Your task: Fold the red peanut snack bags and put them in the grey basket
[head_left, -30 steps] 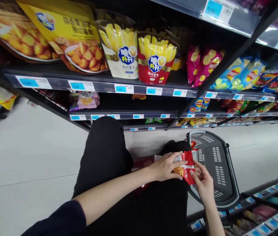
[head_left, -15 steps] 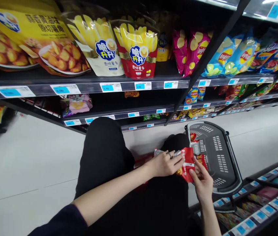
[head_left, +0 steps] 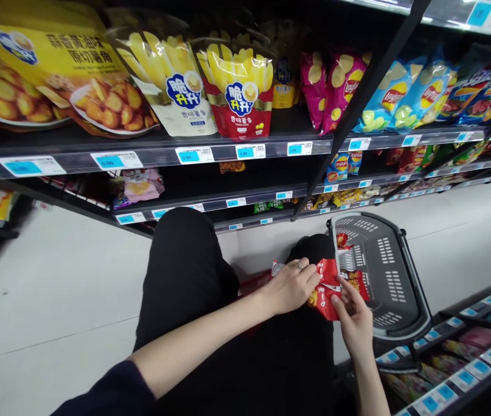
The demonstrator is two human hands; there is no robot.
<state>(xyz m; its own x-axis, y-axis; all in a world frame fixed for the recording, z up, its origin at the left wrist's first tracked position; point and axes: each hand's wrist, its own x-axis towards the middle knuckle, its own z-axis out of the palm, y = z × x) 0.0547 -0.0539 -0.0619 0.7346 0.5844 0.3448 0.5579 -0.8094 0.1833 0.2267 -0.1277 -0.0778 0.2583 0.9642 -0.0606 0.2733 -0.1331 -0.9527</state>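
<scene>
- Left hand (head_left: pixel 292 287): fingers curled over the top of a red snack packet (head_left: pixel 327 283), gripping its left part; a ring shows on one finger; bare forearm runs back to a dark sleeve at the near left.
- Right hand (head_left: pixel 353 316): thumb and fingertips pinch the near right edge of the same packet; wrist leaves the frame at the near edge.
- Red snack packet: held between both hands above the person's dark-trousered knees (head_left: pixel 193 271), its right end at the rim of the basket.
- Shopping basket (head_left: pixel 395 283): dark plastic, on the floor just right of the hands; a small red pack (head_left: pixel 341 240) lies inside at its far left.
- Floor (head_left: pixel 54 300): pale, to the left and beyond the basket.
- Shelf unit (head_left: pixel 210 151): far side, blue price tags along the edges; yellow potato-wedge bags (head_left: pixel 76 75) at far left, a white fries pouch (head_left: pixel 176 86) and a red fries pouch (head_left: pixel 239 92) in the middle, pink chip bags (head_left: pixel 336 86) and blue chip bags (head_left: pixel 405 92) to the right.
- Low shelf (head_left: pixel 457 370): near right, with tagged packets.
</scene>
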